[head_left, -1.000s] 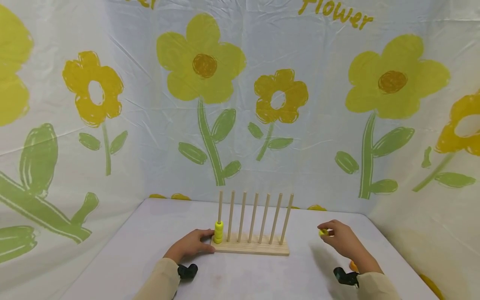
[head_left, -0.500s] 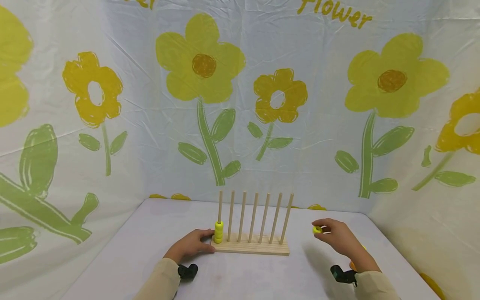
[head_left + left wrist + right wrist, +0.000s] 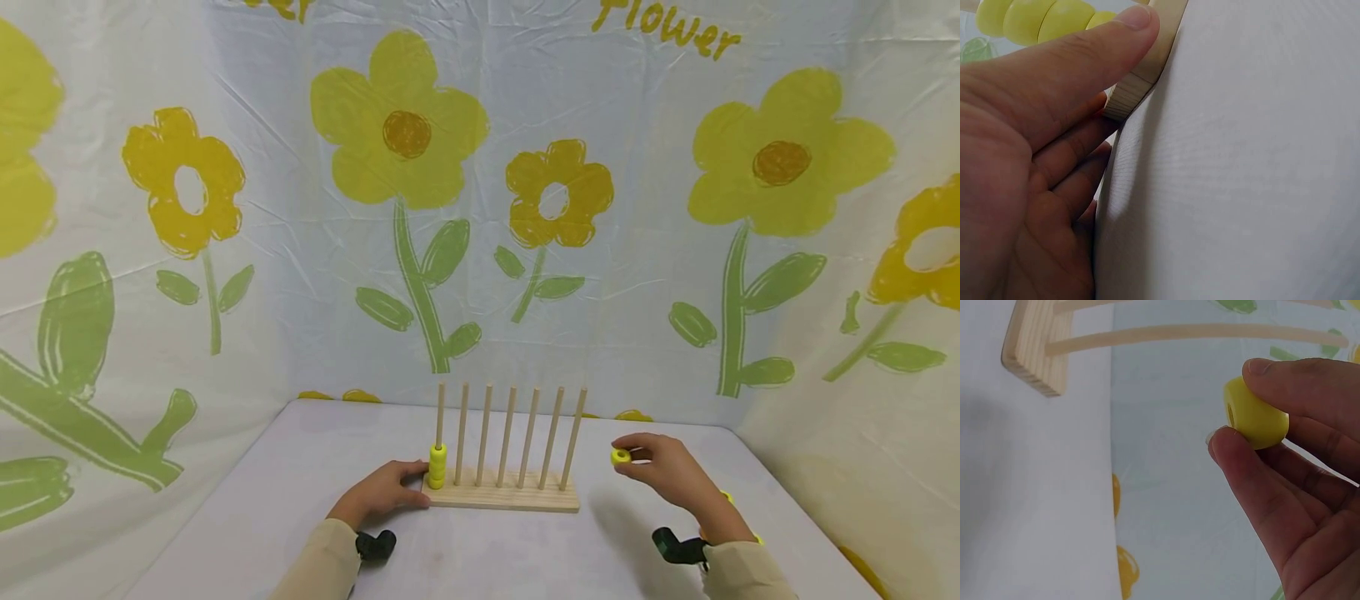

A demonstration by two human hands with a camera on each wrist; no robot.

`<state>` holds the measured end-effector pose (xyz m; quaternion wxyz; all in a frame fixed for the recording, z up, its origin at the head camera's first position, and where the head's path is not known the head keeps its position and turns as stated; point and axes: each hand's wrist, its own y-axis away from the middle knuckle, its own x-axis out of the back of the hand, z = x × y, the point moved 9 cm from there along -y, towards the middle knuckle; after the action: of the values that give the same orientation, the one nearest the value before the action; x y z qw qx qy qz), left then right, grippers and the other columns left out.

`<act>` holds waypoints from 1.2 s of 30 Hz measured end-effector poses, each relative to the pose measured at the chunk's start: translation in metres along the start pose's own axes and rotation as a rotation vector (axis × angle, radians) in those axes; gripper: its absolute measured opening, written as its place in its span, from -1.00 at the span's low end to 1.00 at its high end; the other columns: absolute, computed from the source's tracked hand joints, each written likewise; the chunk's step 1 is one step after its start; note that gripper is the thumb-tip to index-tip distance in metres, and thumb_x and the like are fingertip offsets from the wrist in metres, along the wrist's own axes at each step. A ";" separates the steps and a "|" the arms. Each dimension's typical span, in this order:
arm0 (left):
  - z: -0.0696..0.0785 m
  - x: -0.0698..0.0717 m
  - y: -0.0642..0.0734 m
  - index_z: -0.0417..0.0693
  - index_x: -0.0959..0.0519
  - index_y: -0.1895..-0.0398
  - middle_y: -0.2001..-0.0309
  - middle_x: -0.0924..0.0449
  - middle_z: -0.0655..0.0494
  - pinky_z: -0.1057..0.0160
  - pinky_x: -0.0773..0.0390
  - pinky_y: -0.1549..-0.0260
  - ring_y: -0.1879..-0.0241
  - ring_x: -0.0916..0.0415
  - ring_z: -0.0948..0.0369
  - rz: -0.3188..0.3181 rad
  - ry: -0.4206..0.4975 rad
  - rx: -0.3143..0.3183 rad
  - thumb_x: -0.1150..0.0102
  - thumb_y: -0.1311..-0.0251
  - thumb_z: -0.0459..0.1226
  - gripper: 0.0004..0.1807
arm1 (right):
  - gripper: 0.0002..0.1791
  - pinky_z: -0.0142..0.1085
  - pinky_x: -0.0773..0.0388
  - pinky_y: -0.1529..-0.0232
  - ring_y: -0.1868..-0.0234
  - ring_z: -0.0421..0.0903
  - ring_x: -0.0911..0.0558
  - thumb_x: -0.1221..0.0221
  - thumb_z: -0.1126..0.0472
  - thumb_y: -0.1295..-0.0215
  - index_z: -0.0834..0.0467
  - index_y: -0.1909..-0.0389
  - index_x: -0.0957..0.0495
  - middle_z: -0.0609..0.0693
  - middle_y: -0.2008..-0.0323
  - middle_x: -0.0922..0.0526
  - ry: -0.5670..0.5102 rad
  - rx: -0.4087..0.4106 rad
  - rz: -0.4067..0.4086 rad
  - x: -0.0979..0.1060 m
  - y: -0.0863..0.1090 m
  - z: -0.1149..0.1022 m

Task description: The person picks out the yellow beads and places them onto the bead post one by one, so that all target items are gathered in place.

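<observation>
A wooden peg rack with several upright pegs stands at mid-table in the head view. Several yellow beads are stacked on its leftmost peg; the other pegs are bare. My left hand grips the rack's left end. Its thumb lies along the front of the base, with fingers around the end. To the right of the rack, my right hand holds a yellow bead raised above the table, pinched between thumb and fingers. The bead's hole shows on its side in the right wrist view.
Partly hidden behind my right wrist, a yellow piece and an orange piece lie on the white table. A flower-printed cloth hangs behind and at both sides. A black camera sits on the right wrist.
My right hand has moved left toward the rack with the yellow bead, uncovering more of the pieces behind the wrist. The left hand and the rack have stayed in place.
</observation>
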<state>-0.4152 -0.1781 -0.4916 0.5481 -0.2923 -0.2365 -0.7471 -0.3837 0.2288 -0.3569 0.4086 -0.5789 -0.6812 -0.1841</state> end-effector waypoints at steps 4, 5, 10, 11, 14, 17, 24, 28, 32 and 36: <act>-0.001 0.000 0.000 0.07 -0.45 -0.32 -0.37 -0.36 -0.08 -0.33 -0.15 -0.31 -0.40 -0.18 -0.20 0.000 -0.003 0.003 -0.46 0.09 0.08 -0.16 | -0.60 -0.24 -0.69 0.14 0.02 0.04 -0.69 -0.37 0.14 -0.13 0.17 0.01 -0.62 0.11 0.00 -0.67 -0.028 0.016 -0.007 0.000 -0.001 -0.007; -0.001 0.000 0.000 0.07 -0.45 -0.32 -0.37 -0.36 -0.08 -0.33 -0.15 -0.31 -0.40 -0.17 -0.20 0.000 -0.001 0.004 -0.46 0.10 0.08 -0.16 | -0.60 -0.25 -0.69 0.15 0.02 0.04 -0.69 -0.37 0.14 -0.14 0.18 0.01 -0.61 0.12 0.00 -0.67 -0.035 0.021 -0.009 0.000 -0.001 -0.009; -0.002 0.000 -0.001 0.07 -0.45 -0.31 -0.37 -0.37 -0.08 -0.32 -0.15 -0.32 -0.40 -0.17 -0.20 0.001 0.000 0.006 -0.46 0.11 0.10 -0.16 | -0.62 -0.26 -0.70 0.15 0.04 0.01 -0.69 -0.37 0.14 -0.13 0.16 0.02 -0.62 0.09 0.02 -0.68 -0.041 0.016 -0.014 -0.001 -0.004 -0.014; -0.002 0.000 -0.001 0.07 -0.45 -0.31 -0.37 -0.37 -0.07 -0.32 -0.15 -0.32 -0.40 -0.17 -0.20 0.002 -0.002 0.006 -0.46 0.11 0.10 -0.16 | -0.62 -0.26 -0.70 0.14 0.04 0.01 -0.69 -0.36 0.14 -0.14 0.15 0.02 -0.62 0.08 0.02 -0.68 -0.039 0.018 -0.014 -0.002 -0.004 -0.016; -0.002 0.000 -0.001 0.06 -0.45 -0.32 -0.36 -0.37 -0.07 -0.32 -0.16 -0.31 -0.40 -0.18 -0.20 0.001 -0.006 0.003 -0.46 0.11 0.10 -0.15 | -0.64 -0.26 -0.70 0.14 0.04 0.00 -0.69 -0.36 0.14 -0.15 0.13 0.03 -0.62 0.06 0.04 -0.68 -0.030 0.035 -0.007 -0.002 -0.006 -0.021; -0.001 0.000 -0.001 0.06 -0.45 -0.32 -0.36 -0.38 -0.07 -0.32 -0.16 -0.31 -0.40 -0.18 -0.20 0.002 -0.009 -0.001 -0.46 0.10 0.10 -0.16 | -0.65 -0.27 -0.70 0.14 0.04 0.00 -0.69 -0.35 0.14 -0.15 0.13 0.03 -0.63 0.05 0.04 -0.67 -0.034 0.068 -0.004 -0.002 -0.008 -0.029; -0.004 -0.001 -0.002 0.09 -0.45 -0.32 -0.37 -0.37 -0.06 -0.33 -0.15 -0.31 -0.41 -0.17 -0.20 -0.002 -0.001 0.012 -0.46 0.11 0.10 -0.15 | -0.62 -0.32 -0.68 0.12 0.03 0.01 -0.69 -0.35 0.09 -0.17 0.12 0.01 -0.63 0.08 0.03 -0.65 -0.061 0.160 -0.022 -0.006 -0.013 -0.049; -0.003 -0.001 -0.001 0.08 -0.44 -0.33 -0.37 -0.37 -0.06 -0.32 -0.15 -0.32 -0.41 -0.17 -0.19 -0.006 0.001 0.012 -0.46 0.10 0.09 -0.15 | -0.60 -0.31 -0.68 0.09 0.02 0.02 -0.68 -0.33 0.11 -0.20 0.17 -0.03 -0.61 0.10 0.00 -0.66 -0.060 0.209 -0.044 -0.010 -0.016 -0.061; -0.001 0.000 -0.001 0.06 -0.44 -0.33 -0.37 -0.37 -0.07 -0.31 -0.15 -0.32 -0.41 -0.17 -0.19 -0.006 -0.002 0.010 -0.45 0.09 0.09 -0.16 | -0.60 -0.29 -0.68 0.09 0.01 0.01 -0.68 -0.31 0.09 -0.22 0.14 -0.04 -0.60 0.09 -0.03 -0.66 -0.068 0.207 -0.064 -0.013 -0.019 -0.069; -0.001 0.000 0.000 0.07 -0.44 -0.33 -0.37 -0.36 -0.07 -0.32 -0.14 -0.32 -0.41 -0.17 -0.20 -0.004 0.002 0.017 -0.46 0.09 0.08 -0.16 | -0.62 -0.31 -0.68 0.09 -0.01 0.01 -0.67 -0.32 0.07 -0.21 0.10 -0.03 -0.60 0.07 -0.03 -0.65 -0.087 0.208 -0.070 -0.014 -0.020 -0.078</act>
<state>-0.4157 -0.1787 -0.4924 0.5493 -0.2865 -0.2430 -0.7465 -0.3761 0.1580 -0.3170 0.4300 -0.5167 -0.7334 -0.1012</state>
